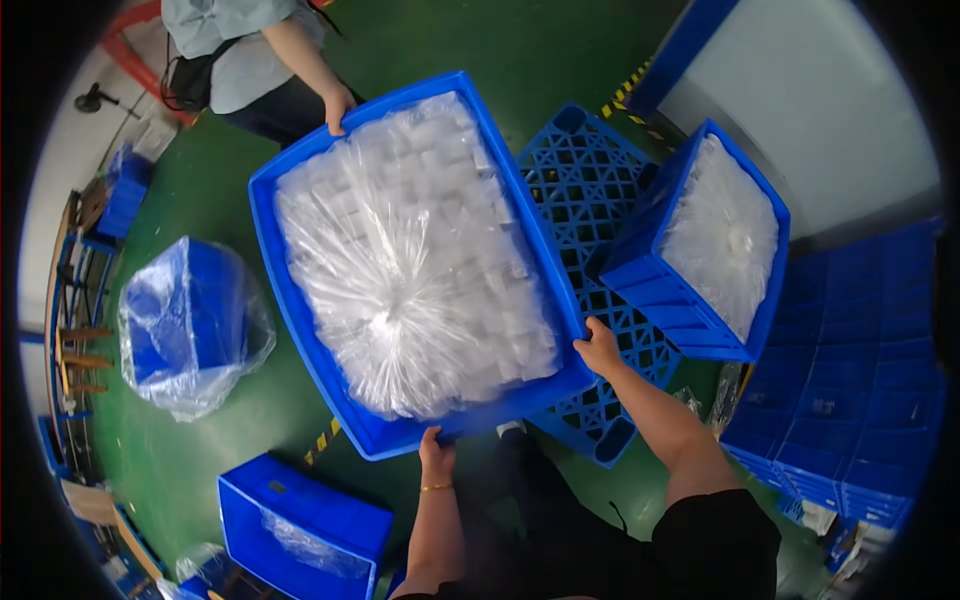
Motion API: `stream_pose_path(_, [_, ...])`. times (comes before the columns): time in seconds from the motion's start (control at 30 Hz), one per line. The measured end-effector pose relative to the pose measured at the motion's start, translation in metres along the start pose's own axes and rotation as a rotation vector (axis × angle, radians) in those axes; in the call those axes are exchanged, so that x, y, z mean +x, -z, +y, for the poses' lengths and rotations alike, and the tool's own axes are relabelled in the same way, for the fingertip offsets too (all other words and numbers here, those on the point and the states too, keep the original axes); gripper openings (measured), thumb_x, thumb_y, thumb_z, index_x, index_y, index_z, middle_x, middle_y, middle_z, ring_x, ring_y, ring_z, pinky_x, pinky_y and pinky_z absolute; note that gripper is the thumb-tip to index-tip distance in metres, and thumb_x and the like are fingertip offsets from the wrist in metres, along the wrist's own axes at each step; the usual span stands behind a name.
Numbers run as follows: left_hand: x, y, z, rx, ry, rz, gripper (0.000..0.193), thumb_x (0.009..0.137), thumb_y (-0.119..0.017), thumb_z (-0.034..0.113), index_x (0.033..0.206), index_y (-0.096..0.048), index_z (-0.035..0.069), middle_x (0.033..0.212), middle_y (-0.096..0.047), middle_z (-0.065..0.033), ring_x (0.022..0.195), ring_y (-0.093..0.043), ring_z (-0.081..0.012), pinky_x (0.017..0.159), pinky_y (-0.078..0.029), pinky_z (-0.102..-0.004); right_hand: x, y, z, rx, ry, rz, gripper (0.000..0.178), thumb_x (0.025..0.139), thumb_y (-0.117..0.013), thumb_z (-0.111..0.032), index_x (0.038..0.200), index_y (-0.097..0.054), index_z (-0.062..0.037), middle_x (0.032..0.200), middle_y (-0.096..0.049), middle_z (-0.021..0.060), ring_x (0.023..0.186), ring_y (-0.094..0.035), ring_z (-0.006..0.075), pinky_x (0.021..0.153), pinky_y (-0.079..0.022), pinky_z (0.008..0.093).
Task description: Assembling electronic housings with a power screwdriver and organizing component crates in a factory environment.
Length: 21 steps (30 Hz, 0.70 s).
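A large blue plastic crate (275,265) fills the middle of the view, off the floor and slightly turned. Inside it lies a clear plastic bag (400,270), gathered to a twist and packed with rows of small white pieces whose kind I cannot make out. My left hand (436,455) grips the near edge of the crate, fingers closed over the rim. At its right near corner, my right hand (598,348) is closed on the rim too. Across from me, a co-worker's hand (338,108) holds the far left edge.
A blue lattice pallet (565,165) lies on the green floor to the right, bearing another bagged crate (635,265). Blue crates (840,370) are stacked at the far right. A plastic-wrapped crate (190,320) stands at left, an open crate (300,510) at lower left.
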<state>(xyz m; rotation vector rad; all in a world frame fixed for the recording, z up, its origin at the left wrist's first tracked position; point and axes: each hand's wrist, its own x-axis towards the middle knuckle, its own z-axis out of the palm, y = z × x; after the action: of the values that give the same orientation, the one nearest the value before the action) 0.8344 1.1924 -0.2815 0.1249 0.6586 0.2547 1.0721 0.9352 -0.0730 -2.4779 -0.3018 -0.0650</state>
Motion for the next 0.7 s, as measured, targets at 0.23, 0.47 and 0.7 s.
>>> stream_pose_path(0.23, [-0.119, 0.061, 0.074, 0.231, -0.016, 0.050, 0.013, 0.078, -0.059, 0.003, 0.090, -0.058, -0.003, 0.085, -0.062, -0.0103, 0.075, -0.063, -0.0254, 0.069, -0.055, -0.0377, -0.202, -0.035, -0.015, -0.125, -0.157, 0.221, 0.027, 0.075, -0.067, -0.018, 0.095, -0.055, -0.0050, 0.097, -0.060, 0.0180, 0.091, -0.060, 0.0387, 0.076, -0.047, 0.0466])
stream_pose_path(0.47, [-0.245, 0.079, 0.255, 0.714, -0.297, -0.111, 0.006, 0.078, -0.063, 0.012, 0.083, -0.059, 0.012, 0.075, -0.058, -0.0024, 0.066, -0.058, -0.0152, 0.050, -0.047, -0.0303, -0.377, -0.016, -0.207, -0.088, -0.309, 0.311, 0.047, 0.079, -0.073, -0.032, 0.112, -0.056, -0.0030, 0.109, -0.057, 0.0188, 0.100, -0.058, 0.0395, 0.086, -0.048, 0.0446])
stream_pose_path(0.7, [-0.450, 0.061, 0.318, 0.815, 0.101, -0.178, 0.046, 0.082, -0.065, 0.063, 0.088, -0.054, 0.018, 0.069, -0.048, 0.0035, 0.057, -0.044, -0.0119, 0.054, -0.038, -0.0293, -0.729, 0.037, -0.243, -0.097, -0.359, 0.218, 0.052, 0.081, -0.069, -0.038, 0.113, -0.058, 0.0021, 0.116, -0.055, 0.0224, 0.112, -0.049, 0.0406, 0.097, -0.041, 0.0461])
